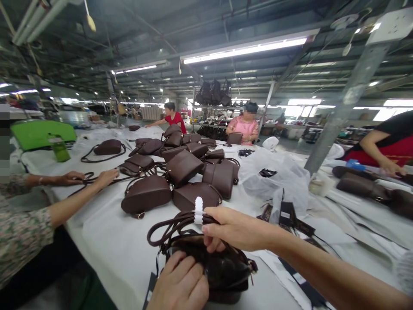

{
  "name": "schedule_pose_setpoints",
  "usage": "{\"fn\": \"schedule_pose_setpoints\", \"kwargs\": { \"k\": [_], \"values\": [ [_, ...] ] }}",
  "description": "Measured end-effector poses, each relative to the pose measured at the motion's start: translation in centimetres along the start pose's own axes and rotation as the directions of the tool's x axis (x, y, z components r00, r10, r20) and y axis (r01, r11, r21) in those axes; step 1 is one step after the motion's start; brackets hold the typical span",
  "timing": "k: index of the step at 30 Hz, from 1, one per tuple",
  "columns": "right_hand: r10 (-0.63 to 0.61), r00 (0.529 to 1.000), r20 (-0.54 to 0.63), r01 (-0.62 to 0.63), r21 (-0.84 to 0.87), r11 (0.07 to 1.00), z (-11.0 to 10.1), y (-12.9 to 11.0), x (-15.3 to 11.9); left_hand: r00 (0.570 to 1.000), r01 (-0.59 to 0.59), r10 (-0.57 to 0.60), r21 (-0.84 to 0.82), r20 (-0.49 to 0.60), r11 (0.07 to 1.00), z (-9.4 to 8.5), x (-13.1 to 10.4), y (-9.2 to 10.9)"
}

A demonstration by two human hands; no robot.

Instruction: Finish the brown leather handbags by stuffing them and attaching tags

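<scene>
A dark brown handbag [226,275] lies in front of me with its top open, showing a shiny black inside. Curled over the near rim of its opening, my left hand [183,282] grips the bag, its fingertips hidden inside. My right hand [227,226] is closed on the bag's coiled brown strap [171,226], above the far rim. Around the coil sits a white toothed tie [198,209], beside my right thumb and forefinger. A black tag [150,286] hangs at the bag's left side.
Several brown handbags [183,168] are heaped ahead on the white-covered table [109,232]. At left, a co-worker's hands [108,177] hold a strap. Clear plastic [280,172] and black tags [287,213] lie to the right, near a slanting grey post [345,103]. Other people work farther off.
</scene>
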State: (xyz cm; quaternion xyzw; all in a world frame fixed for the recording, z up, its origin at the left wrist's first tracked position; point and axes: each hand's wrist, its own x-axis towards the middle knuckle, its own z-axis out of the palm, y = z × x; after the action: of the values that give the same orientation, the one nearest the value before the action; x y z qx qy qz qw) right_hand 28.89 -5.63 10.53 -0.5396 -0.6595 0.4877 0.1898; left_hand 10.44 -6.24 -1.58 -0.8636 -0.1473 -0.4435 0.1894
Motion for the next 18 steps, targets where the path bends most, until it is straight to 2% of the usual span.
{"fn": "schedule_pose_setpoints", "kwargs": {
  "k": [2, 5, 8, 10, 12, 15, 18],
  "values": [
    [-0.047, 0.999, -0.02, 0.044, -0.116, 0.992, -0.1, -0.2, -0.2, 1.0, 0.0, 0.0, 0.003, -0.013, 1.0, 0.1, -0.1, -0.1],
    [-0.146, 0.989, 0.026, 0.147, -0.284, 0.947, 0.1, -0.1, -0.4, 1.0, 0.015, -0.015, -0.015, -0.007, 1.0, 0.5, -0.5, 0.0],
    [-0.156, 0.985, 0.076, 0.174, -0.438, 0.882, 1.0, 0.4, -0.2, 0.998, 0.056, -0.058, -0.049, -0.031, 0.997, 1.0, -0.8, 0.0],
    [-0.091, 0.989, 0.116, 0.141, -0.565, 0.813, 1.7, 0.8, 0.1, 0.998, 0.06, -0.056, -0.094, 0.039, 0.994, 0.9, -0.8, 0.0],
    [0.023, 0.975, 0.219, 0.131, -0.663, 0.737, 2.0, 0.9, 0.7, 0.994, 0.033, -0.02, -0.116, 0.103, 0.993, 0.5, -0.6, 0.0],
    [0.214, 0.895, 0.392, 0.169, -0.741, 0.65, 1.7, 0.4, 1.9, 0.994, 0.016, -0.005, -0.104, 0.106, 0.994, -0.3, -0.1, 0.1],
    [0.306, 0.835, 0.457, 0.224, -0.791, 0.569, 1.2, -0.2, 3.1, 0.993, 0.033, -0.021, -0.098, 0.117, 0.995, -0.6, 0.1, 0.1]
  ]
}}
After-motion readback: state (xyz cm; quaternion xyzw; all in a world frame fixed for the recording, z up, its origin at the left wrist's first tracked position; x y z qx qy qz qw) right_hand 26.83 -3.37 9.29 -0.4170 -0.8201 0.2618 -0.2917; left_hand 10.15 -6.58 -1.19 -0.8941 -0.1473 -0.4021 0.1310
